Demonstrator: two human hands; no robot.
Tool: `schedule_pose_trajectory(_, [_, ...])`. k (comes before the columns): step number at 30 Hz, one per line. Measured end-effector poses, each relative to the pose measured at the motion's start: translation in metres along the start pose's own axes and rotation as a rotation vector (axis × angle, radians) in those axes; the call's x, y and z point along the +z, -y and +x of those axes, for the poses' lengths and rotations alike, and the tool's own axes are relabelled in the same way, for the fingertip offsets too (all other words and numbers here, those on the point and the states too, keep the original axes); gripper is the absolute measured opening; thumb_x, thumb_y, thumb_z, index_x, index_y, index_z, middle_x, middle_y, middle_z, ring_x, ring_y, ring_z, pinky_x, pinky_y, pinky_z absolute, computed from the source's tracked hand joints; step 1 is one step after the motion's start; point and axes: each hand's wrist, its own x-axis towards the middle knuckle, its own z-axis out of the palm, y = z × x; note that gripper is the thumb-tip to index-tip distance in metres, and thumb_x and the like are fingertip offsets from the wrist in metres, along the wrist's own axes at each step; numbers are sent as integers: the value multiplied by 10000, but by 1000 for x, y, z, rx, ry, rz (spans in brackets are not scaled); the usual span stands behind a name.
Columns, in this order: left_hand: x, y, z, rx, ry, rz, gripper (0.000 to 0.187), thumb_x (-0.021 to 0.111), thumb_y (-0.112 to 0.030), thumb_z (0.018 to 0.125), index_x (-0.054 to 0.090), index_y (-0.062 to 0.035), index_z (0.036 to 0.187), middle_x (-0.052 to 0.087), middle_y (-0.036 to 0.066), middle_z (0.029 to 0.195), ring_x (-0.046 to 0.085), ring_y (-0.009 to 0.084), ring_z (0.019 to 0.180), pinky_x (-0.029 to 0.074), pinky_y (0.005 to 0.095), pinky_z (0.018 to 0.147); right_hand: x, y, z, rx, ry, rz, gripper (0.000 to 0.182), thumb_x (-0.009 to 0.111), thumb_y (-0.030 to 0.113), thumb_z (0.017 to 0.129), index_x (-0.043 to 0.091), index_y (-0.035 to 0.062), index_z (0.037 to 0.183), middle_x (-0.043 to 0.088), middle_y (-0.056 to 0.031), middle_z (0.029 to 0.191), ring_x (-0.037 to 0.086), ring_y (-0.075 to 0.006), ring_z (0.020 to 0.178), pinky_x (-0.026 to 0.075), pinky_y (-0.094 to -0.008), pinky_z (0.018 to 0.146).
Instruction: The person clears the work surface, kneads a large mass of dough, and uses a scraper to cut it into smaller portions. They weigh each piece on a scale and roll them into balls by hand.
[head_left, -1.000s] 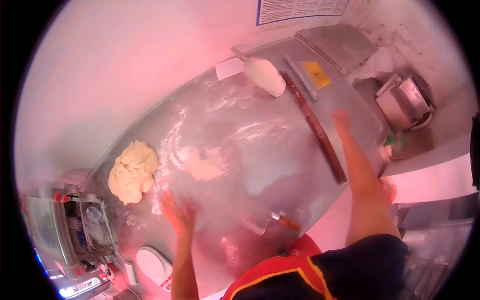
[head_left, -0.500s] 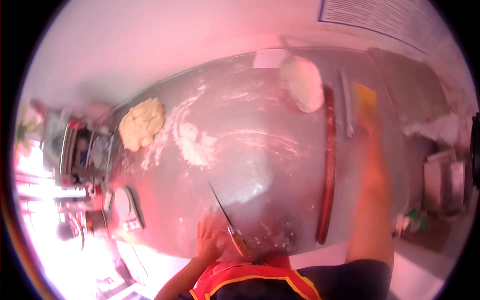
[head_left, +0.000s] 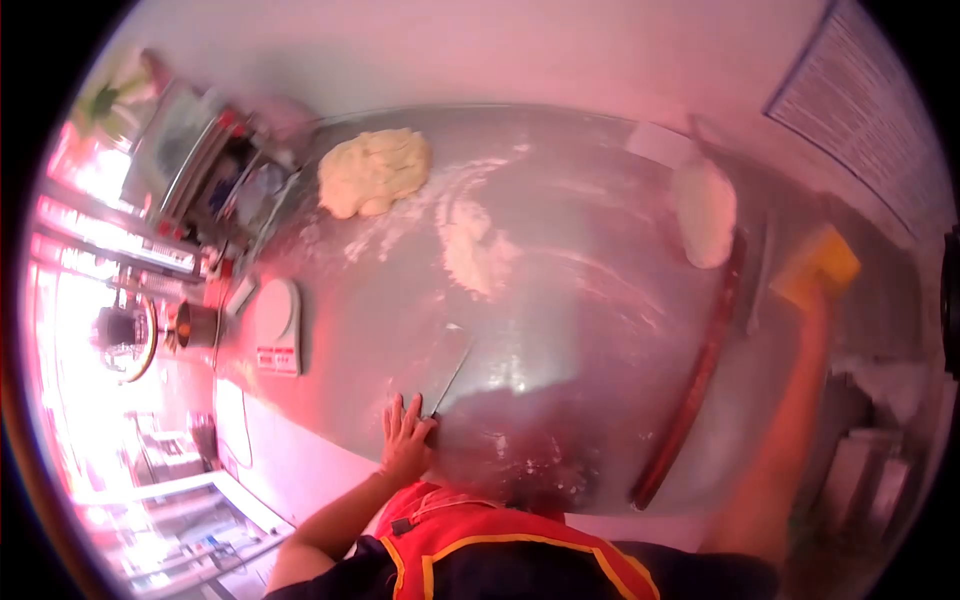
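My left hand (head_left: 406, 442) rests near the front edge of the metal worktop (head_left: 580, 400), fingers spread. Right at its thumb side is a knife (head_left: 452, 379), blade angled up to the right; its handle is hidden by the hand. Out at the far right, my right hand (head_left: 816, 292) is blurred and closed on a flat yellow piece (head_left: 826, 266), whose kind I cannot tell. Just left of it lies a thin grey bar (head_left: 764, 280), then a long red-brown rod (head_left: 702, 375). Dough (head_left: 375, 172) lies at the back left, beside a patch of flour (head_left: 472, 250).
A white digital scale (head_left: 278, 320) stands on the left. Toward the back right are a pale oval item (head_left: 704, 213) and a white sheet (head_left: 660, 144). Metal equipment (head_left: 195, 155) crowds the left end. A printed notice (head_left: 850, 110) hangs on the wall.
My view has turned, shifting the worktop around. The knife now points up to the right instead of up to the left, its handle covered. My right hand still holds the yellow piece.
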Motion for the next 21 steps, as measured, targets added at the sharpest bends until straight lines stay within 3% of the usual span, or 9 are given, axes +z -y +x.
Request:
schedule_pose_trajectory(4, [-36,66,-10,102,121,-28,385,601,-2,720,556,-135,1079,357,124,1464,226,451,1384,229,601,1099,137,54,-96,-14,237,69,458,669,147,848,501,29,1257,589,-101,1159,605,-221,1017,510,-340,848])
schedule_pose_trajectory(6, [-50,96,-12,157,160,-61,415,574,26,736,537,-138,1115,381,105,1452,233,428,1388,229,577,1115,219,50,-141,-59,373,8,447,672,112,837,505,25,1242,576,-87,1173,603,-220,1009,508,-333,856])
schedule_pose_trajectory(8, [-66,127,-9,207,206,-9,374,584,-6,764,560,-141,1111,390,87,1453,247,413,1387,215,572,1123,303,45,-197,-14,451,-20,586,643,40,825,413,58,1363,564,-83,1193,582,-212,1045,505,-341,872])
schedule_pose_trajectory(11, [-102,151,22,185,183,-95,328,591,-54,807,563,-130,1125,409,93,1434,278,386,1378,222,539,1125,416,0,-250,-3,513,18,686,632,8,812,334,69,1428,562,-82,1200,577,-213,1054,512,-348,860])
schedule_pose_trajectory(14, [-118,190,118,128,116,-174,394,603,-141,841,516,-76,1220,402,154,1420,302,386,1360,263,480,1113,515,-54,-263,105,600,78,707,628,-10,804,327,84,1438,571,-84,1187,592,-208,1021,515,-347,845])
schedule_pose_trajectory(16, [-79,256,204,69,-96,-79,540,602,-231,865,419,-7,1321,367,228,1422,317,400,1341,291,445,1097,573,-75,-267,69,585,57,705,630,-31,795,351,98,1429,577,-81,1173,600,-197,999,515,-337,833])
schedule_pose_trajectory(18, [-74,283,270,-140,-423,-241,664,602,-294,875,327,35,1382,337,274,1423,320,408,1332,293,433,1094,614,-87,-256,56,627,-28,730,634,-39,789,345,110,1442,577,-79,1174,598,-190,1005,516,-331,828])
schedule_pose_trajectory(19, [-95,273,294,-318,-521,-461,700,603,-312,877,295,44,1397,327,286,1423,317,409,1332,286,433,1098,632,-92,-250,52,651,-70,743,637,-43,786,341,116,1449,577,-78,1174,597,-186,1008,516,-327,825])
schedule_pose_trajectory(21, [-87,294,330,-355,-590,-481,728,599,-345,879,276,26,1415,331,261,1431,302,392,1346,262,444,1109,657,-93,-237,159,677,-149,765,635,-51,785,331,134,1463,573,-79,1193,595,-184,1018,516,-322,828])
